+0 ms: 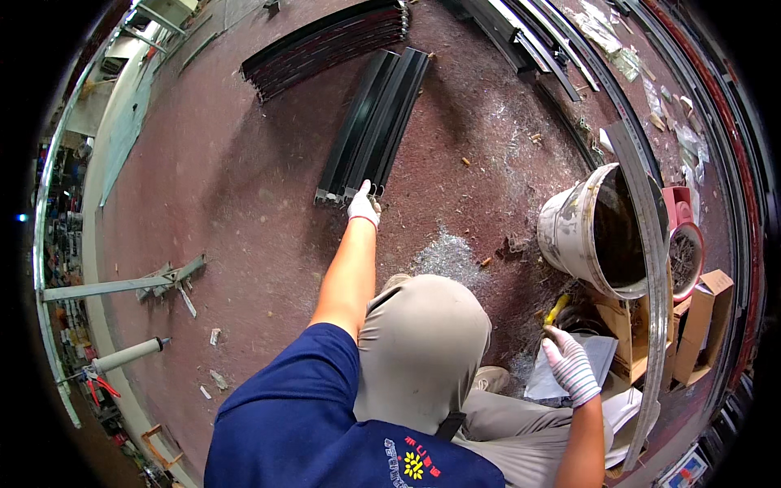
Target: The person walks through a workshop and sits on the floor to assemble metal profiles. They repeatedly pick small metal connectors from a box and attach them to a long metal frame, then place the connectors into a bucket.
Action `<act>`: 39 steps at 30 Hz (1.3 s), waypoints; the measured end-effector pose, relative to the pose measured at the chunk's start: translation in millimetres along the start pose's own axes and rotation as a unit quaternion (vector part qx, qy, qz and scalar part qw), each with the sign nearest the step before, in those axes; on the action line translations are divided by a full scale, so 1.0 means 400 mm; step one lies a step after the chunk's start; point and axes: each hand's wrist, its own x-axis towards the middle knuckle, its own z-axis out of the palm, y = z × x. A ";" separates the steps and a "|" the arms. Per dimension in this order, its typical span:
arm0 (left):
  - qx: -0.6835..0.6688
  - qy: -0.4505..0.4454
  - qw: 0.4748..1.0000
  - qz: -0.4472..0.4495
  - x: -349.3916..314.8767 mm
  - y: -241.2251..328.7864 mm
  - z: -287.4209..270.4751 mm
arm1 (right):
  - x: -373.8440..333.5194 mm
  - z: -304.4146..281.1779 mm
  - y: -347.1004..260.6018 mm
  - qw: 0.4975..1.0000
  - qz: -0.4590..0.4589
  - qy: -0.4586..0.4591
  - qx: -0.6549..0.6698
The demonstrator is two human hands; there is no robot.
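Left hand (364, 206) grips black profiles (376, 120) end

2 gloved hands (364, 207), 1 bucket (590, 232), 1 caulk gun (122, 358), 2 cardboard boxes (704, 325)

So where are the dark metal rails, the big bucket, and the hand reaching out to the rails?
dark metal rails (376, 122), head view, middle of the bundle's top face.
big bucket (569, 232), head view, its smeared outer wall.
left hand (364, 206), head view, back of the white glove at the rails' near end.

Even daylight, soft shadows under person; heavy fisheye bending, black vignette at rim; centre sharp.
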 end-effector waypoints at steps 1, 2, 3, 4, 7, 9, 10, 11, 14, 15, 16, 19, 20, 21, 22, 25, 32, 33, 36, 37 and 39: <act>0.008 -0.011 1.000 0.000 0.006 0.001 -0.002 | -0.005 0.008 -0.004 1.000 -0.004 -0.003 -0.005; 0.019 -0.028 0.999 -0.004 0.012 0.000 -0.004 | -0.008 0.018 -0.004 1.000 -0.009 -0.006 -0.011; 0.031 -0.041 0.999 -0.005 0.020 0.003 -0.008 | -0.001 0.023 -0.003 1.000 -0.015 -0.014 -0.013; 0.042 -0.054 0.998 -0.005 0.027 0.006 -0.014 | 0.005 0.025 -0.008 0.999 -0.014 -0.024 -0.045; 0.091 -0.046 0.995 0.003 -0.005 -0.032 0.009 | 0.021 0.037 -0.002 0.999 0.021 -0.023 0.008; 0.115 0.009 0.993 0.024 -0.013 -0.043 0.010 | 0.032 0.040 -0.034 0.997 0.058 -0.033 0.031; 0.120 0.032 0.992 0.033 -0.018 -0.051 0.011 | 0.041 0.040 -0.023 0.999 0.038 -0.030 0.023; 0.126 0.031 0.990 0.048 -0.023 -0.055 0.006 | 0.053 0.042 0.005 0.999 0.018 -0.028 0.016; 0.099 0.006 0.994 0.048 -0.051 -0.069 -0.002 | 0.075 0.045 0.017 1.000 0.004 -0.027 0.002; 0.082 -0.004 0.996 0.040 -0.059 -0.072 -0.009 | 0.082 0.051 0.011 1.000 0.002 -0.030 -0.001; 0.096 0.003 0.994 0.055 -0.066 -0.071 -0.013 | 0.085 0.055 0.005 0.999 0.000 -0.033 -0.003; 0.125 -0.001 0.985 0.121 -0.097 -0.065 -0.025 | 0.097 0.063 0.003 0.999 0.007 -0.051 0.002; 0.119 0.012 0.986 0.115 -0.111 -0.067 -0.039 | 0.099 0.069 0.006 0.999 -0.001 -0.052 0.010; 0.110 0.024 0.987 0.113 -0.119 -0.061 -0.052 | 0.104 0.072 0.004 0.998 -0.001 -0.058 -0.006; 0.102 0.033 0.988 0.111 -0.131 -0.054 -0.059 | 0.111 0.072 0.008 0.998 0.000 -0.058 -0.015; 0.121 0.023 0.984 0.131 -0.138 -0.039 -0.161 | 0.121 0.080 0.001 0.997 -0.013 -0.061 -0.044; 0.129 0.003 0.985 0.113 -0.228 -0.063 -0.442 | 0.119 0.086 0.011 0.998 0.003 -0.063 -0.023; 0.140 0.012 0.984 0.105 -0.230 -0.063 -0.498 | 0.120 0.087 0.013 0.997 0.004 -0.067 -0.034; 0.154 0.026 0.983 0.092 -0.258 -0.062 -0.630 | 0.104 0.088 -0.010 0.997 0.019 -0.064 -0.048; 0.155 0.016 0.984 0.081 -0.271 -0.054 -0.668 | 0.094 0.090 -0.018 0.997 0.026 -0.060 -0.050; 0.149 -0.001 0.987 0.066 -0.290 -0.037 -0.750 | 0.099 0.090 0.013 0.996 -0.020 -0.058 -0.068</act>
